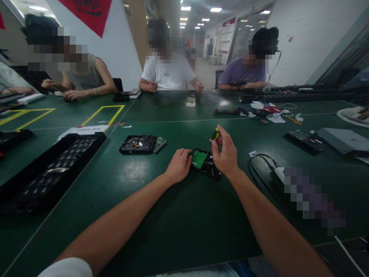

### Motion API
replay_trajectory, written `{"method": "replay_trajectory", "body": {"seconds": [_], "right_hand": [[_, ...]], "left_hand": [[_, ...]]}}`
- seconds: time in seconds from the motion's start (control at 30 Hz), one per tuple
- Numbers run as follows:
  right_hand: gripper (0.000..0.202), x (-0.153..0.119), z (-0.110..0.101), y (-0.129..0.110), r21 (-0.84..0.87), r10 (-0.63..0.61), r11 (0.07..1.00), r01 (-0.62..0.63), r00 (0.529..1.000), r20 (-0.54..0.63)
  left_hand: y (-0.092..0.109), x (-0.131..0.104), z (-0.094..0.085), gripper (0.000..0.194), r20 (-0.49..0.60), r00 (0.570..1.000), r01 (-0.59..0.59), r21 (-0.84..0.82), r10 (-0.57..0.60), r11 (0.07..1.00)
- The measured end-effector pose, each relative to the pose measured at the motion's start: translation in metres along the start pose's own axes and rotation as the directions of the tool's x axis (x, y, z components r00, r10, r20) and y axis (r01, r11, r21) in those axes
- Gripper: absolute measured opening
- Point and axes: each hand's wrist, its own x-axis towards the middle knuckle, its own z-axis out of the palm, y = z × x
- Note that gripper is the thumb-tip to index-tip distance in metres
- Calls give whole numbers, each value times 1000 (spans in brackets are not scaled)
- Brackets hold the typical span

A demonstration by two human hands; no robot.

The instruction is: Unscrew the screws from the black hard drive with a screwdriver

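A black hard drive with a green circuit board [199, 157] lies on the green table between my hands. My left hand [179, 166] rests at its left edge, fingers curled against the side. In my right hand [226, 156] is a screwdriver [215, 134] with a yellow and black handle, held upright between thumb and fingers over the drive's right part. Its tip is too small to make out. To the left lies another drive [137, 144], with a loose circuit board [160, 145] touching its right side.
A long black tray [54, 169] stands at the left. On the right are a cable [253, 173], a drive [306, 140] and a grey box [343, 140]. Papers and tools [271, 109] lie further back. Three people sit across the table [161, 215].
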Motion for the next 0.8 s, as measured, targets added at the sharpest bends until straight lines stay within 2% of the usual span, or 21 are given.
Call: {"method": "replay_trajectory", "body": {"seconds": [0.2,0.5,0.8], "right_hand": [[49,1,-3,-2,-27,26,999,-27,999,-38],[54,-1,2,2,-12,8,1000,-8,1000,3],[53,2,-4,-3,-47,26,999,-28,999,-25]], "left_hand": [[0,0,-1,31,6,1000,-12,16,12,1000],[4,0,-4,30,9,1000,-5,-13,5,1000],[2,0,-3,30,26,1000,-3,-13,3,1000]]}}
